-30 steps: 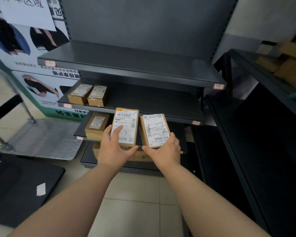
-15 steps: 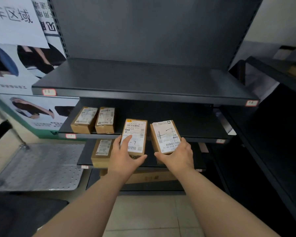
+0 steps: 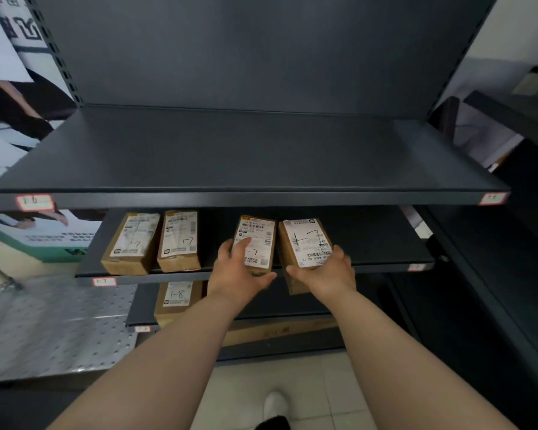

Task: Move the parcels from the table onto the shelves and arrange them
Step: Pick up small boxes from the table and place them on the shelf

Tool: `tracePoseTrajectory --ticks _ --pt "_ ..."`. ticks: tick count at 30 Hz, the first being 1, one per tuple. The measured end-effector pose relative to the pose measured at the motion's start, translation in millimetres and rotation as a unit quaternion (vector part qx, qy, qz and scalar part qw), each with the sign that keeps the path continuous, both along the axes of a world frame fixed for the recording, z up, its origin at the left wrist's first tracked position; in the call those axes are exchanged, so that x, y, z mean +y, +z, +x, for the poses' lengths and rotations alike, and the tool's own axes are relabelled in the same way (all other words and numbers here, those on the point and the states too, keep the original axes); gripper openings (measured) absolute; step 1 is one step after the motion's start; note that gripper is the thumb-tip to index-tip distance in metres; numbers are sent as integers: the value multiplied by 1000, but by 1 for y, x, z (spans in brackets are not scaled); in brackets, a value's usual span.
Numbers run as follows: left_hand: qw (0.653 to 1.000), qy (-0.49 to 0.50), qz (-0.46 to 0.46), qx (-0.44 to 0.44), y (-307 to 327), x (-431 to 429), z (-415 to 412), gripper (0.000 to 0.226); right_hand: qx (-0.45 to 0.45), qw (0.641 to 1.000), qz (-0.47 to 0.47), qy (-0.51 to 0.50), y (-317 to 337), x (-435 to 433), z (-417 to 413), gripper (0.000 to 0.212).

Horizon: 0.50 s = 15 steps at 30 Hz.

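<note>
Left parcel [image 3: 257, 243], right parcel [image 3: 305, 240], brown, white-labelled, at shelf [image 3: 370, 249] edge

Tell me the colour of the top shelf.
The top shelf is plain dark grey, with no pattern. It shows best in the head view.

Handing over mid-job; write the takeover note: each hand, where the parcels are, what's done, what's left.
Left hand grips a brown cardboard parcel with a white label; right hand grips a second labelled brown parcel, both at the front of the dark metal middle shelf.
Done: two brown parcels lie at that shelf's left; one parcel marked 1-8 sits on the shelf below.
Left: release both, line them up beside the pair. Table not in view.
</note>
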State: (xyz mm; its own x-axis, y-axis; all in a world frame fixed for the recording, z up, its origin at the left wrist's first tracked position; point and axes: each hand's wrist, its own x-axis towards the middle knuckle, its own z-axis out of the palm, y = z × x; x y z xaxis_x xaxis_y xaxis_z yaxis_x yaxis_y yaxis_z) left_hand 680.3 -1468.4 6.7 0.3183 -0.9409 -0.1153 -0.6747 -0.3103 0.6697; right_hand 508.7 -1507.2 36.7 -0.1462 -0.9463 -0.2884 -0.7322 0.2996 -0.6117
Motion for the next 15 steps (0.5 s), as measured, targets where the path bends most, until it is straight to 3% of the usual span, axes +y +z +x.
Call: tracePoseTrajectory --ticks 15 --pt "995 50 89 17 -37 -60 -8 97 13 999 30 3 -39 -82 7 118"
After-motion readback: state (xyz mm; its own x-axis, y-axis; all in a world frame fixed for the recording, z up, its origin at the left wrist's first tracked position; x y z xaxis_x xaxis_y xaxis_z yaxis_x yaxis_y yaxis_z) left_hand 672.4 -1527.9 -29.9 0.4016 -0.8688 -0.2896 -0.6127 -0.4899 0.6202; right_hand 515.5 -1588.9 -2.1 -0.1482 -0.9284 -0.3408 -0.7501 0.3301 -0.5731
